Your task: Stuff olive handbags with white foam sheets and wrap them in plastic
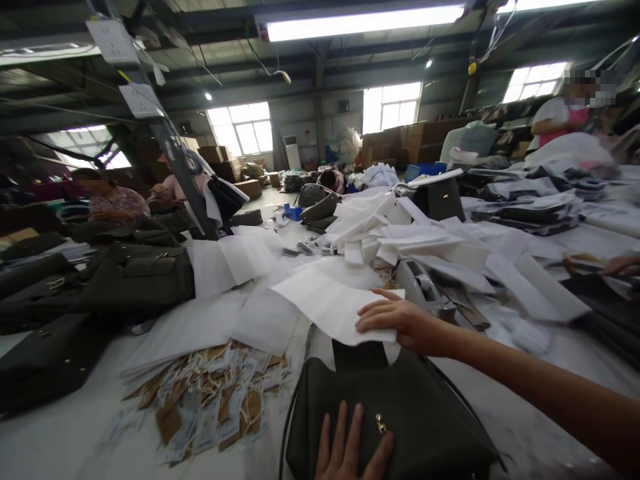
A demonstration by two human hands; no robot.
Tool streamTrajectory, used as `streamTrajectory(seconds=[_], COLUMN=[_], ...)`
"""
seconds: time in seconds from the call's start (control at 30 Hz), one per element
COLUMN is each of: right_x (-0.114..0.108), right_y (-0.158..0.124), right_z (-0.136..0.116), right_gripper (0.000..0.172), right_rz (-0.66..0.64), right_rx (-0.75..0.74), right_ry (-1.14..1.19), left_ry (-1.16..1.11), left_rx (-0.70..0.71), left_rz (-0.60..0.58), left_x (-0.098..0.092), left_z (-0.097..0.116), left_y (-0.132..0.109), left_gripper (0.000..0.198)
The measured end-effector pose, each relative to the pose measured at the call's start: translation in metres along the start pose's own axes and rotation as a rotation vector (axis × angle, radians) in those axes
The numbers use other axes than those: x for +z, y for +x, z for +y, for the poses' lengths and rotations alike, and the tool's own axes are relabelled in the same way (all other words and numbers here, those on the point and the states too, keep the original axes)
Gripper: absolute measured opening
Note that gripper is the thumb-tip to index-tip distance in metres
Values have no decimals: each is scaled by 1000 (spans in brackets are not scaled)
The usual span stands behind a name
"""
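A dark green handbag point(415, 407) lies on the table in front of me, its gold clasp point(381, 424) facing up. My left hand point(347, 448) rests on the bag's front beside the clasp, fingers spread. Over the bag's top edge, my right hand point(393, 320) grips the right end of a white foam sheet point(320, 300), with its fingers across the upper face. The sheet's far end reaches up and to the left. A dark flap or strap point(360, 355) shows just under the sheet. Part of my left hand is cut off by the bottom edge.
Left of the bag lies a pile of brown and clear tags with strings point(210, 400). White foam sheets point(415, 233) are heaped behind. More dark bags point(135, 280) lie at left. A grey tape dispenser point(417, 283) stands beyond my right hand. Several people work around the room.
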State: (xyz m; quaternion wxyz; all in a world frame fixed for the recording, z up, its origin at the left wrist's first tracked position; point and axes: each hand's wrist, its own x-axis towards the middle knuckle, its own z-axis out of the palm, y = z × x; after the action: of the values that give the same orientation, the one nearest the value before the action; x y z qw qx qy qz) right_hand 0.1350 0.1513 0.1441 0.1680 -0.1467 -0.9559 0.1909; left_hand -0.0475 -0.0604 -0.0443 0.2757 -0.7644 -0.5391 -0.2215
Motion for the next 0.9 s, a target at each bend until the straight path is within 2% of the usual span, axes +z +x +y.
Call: streamTrajectory(seconds=[0.07,0.17,0.23,0.3,0.33,0.4,0.43,0.5,0.57,0.63,0.8,0.9], right_x=[-13,-19,-8,15,28,53,64,78,83,84,84,76], right_y=[-35,-63,-65,-58,-53,-46,-45,-47,-53,-59,-64,-63], right_z=[-18,-33,-40,-46,-48,-51,-51,-50,-50,-51,-58,-59], right_gripper=[41,36,37,42,45,71,84,95,92,86,58,47], right_rz=[-159,-347,-322,-166,-93,-62,-111,-249,-328,-339,-284,-243], right_rx=[46,178,321,445,449,340,263,172,164,169,200,241], right_ry=[82,178,137,-3,-71,-127,-105,-18,44,47,10,197], left_ry=[-32,-75,-74,-69,-64,-56,-61,-96,-145,-182,-224,-226], left_rx=[83,153,147,153,157,153,151,136,98,59,24,16], left_rz=[-46,-117,-125,-117,-115,-109,-110,-132,-188,-235,-269,-274], left_x=[-12,-23,-25,-24,-22,-19,-18,-19,-23,-28,-35,-37], left_z=[-8,-17,-20,-20,-20,-19,-19,-18,-16,-14,-11,-10], left_y=[5,9,9,7,6,3,1,0,1,2,5,7], left_gripper=[74,87,86,83,81,78,76,70,64,61,68,73])
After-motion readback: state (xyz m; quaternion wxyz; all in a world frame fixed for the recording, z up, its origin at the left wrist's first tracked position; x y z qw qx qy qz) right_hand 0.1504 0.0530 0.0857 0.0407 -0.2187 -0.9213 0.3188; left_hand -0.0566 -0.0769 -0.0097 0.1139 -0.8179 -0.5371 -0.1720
